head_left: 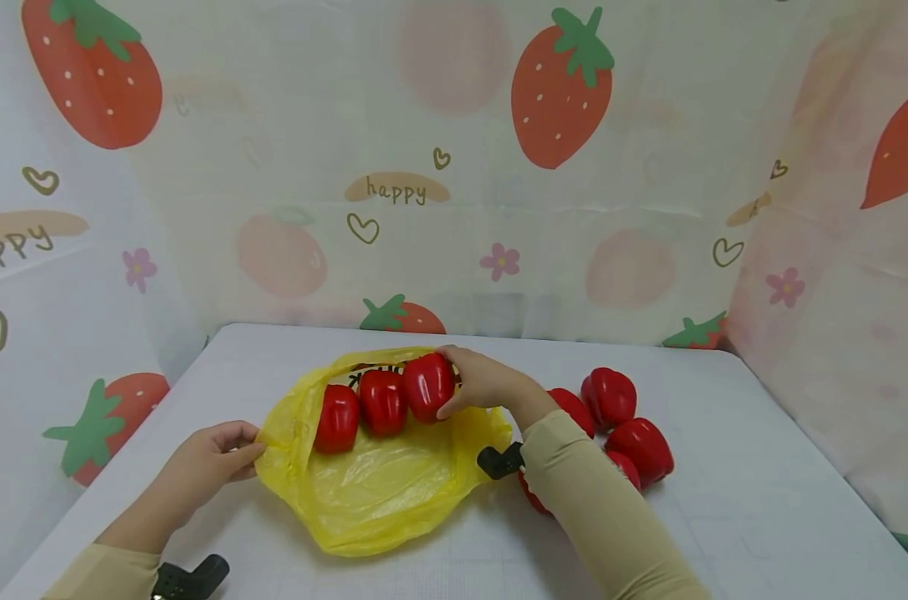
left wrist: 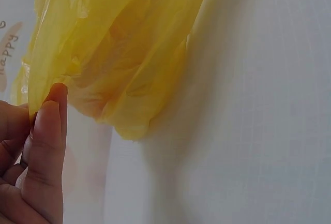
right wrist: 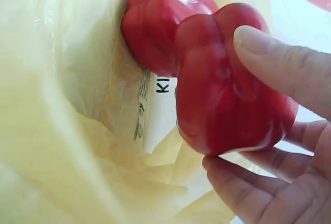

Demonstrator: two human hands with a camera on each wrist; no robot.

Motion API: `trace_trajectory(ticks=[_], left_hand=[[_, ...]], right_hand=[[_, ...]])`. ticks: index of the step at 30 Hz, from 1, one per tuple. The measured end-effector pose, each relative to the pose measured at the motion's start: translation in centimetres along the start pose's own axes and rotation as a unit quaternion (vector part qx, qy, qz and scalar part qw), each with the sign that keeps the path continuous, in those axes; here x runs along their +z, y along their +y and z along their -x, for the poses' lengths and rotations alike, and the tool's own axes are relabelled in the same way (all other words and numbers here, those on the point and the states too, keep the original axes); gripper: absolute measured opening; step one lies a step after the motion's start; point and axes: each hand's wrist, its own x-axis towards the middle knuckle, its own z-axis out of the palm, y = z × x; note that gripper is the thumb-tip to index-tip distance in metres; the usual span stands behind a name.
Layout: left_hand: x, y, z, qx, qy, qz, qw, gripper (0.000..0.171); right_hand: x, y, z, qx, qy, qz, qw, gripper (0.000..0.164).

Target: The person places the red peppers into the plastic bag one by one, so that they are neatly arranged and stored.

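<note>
A yellow plastic bag (head_left: 378, 508) lies with its mouth spread wide on the white table. My left hand (head_left: 217, 454) pinches the bag's left edge between thumb and fingers, as the left wrist view shows up close. Inside the bag two red bell peppers, one at the left (head_left: 338, 419) and one in the middle (head_left: 383, 403), sit side by side. With thumb and fingers my right hand (head_left: 484, 379) grips a third red bell pepper (right wrist: 227, 84) at the bag's right inner side, next to the middle one. Black printed letters (right wrist: 162, 85) show behind the peppers.
Several more red bell peppers (head_left: 641, 450) are grouped on the table (head_left: 761, 500) right of the bag, partly hidden by my right forearm. A curtain (head_left: 454, 275) printed with strawberries stands behind the table and along both sides.
</note>
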Motion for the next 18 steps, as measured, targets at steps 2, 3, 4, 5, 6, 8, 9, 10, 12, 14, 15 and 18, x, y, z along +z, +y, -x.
trace_trajectory(ticks=[2, 3, 4, 5, 6, 8, 9, 10, 12, 14, 15, 18], left_hand=[[-0.06, -0.10, -0.01, 0.003, 0.001, 0.001, 1.0000, 0.032], [-0.09, -0.15, -0.03, 0.004, 0.002, 0.001, 1.0000, 0.032], [-0.09, -0.20, -0.07, 0.003, 0.002, 0.000, 1.0000, 0.032], [-0.08, -0.25, -0.10, 0.002, 0.002, -0.001, 1.0000, 0.032], [-0.08, -0.29, -0.12, 0.001, 0.002, -0.001, 1.0000, 0.032], [-0.08, -0.37, -0.16, -0.002, 0.002, -0.001, 1.0000, 0.033], [-0.08, -0.40, -0.18, -0.004, 0.002, 0.000, 1.0000, 0.033], [-0.08, -0.43, -0.18, -0.004, 0.002, 0.001, 1.0000, 0.034], [-0.07, -0.42, -0.17, -0.004, 0.002, 0.002, 1.0000, 0.033], [-0.03, -0.42, -0.15, -0.005, 0.002, 0.000, 1.0000, 0.033], [-0.01, -0.41, -0.14, -0.005, 0.003, -0.001, 1.0000, 0.033], [0.08, -0.40, -0.09, -0.008, 0.001, -0.007, 0.9999, 0.032]], right_hand=[[0.10, -0.12, -0.08, 0.010, 0.002, 0.004, 1.000, 0.093], [0.12, -0.23, -0.08, 0.014, 0.003, 0.005, 1.000, 0.093], [0.15, -0.28, -0.11, 0.017, 0.003, 0.007, 1.000, 0.094], [0.18, -0.36, -0.11, 0.019, 0.002, 0.009, 1.000, 0.094], [0.21, -0.44, -0.12, 0.022, 0.001, 0.009, 1.000, 0.093], [0.25, -0.64, -0.16, 0.024, -0.003, 0.012, 1.000, 0.093], [0.29, -0.73, -0.20, 0.025, -0.006, 0.013, 1.000, 0.093], [0.33, -0.77, -0.27, 0.026, -0.008, 0.015, 1.000, 0.093], [0.43, -0.91, -0.36, 0.032, -0.012, 0.018, 0.999, 0.094], [0.60, -0.90, -0.52, 0.036, -0.013, 0.019, 0.999, 0.094], [0.72, -0.86, -0.61, 0.038, -0.014, 0.018, 0.999, 0.094], [1.04, -0.78, -0.71, 0.040, -0.014, 0.018, 0.999, 0.093]])
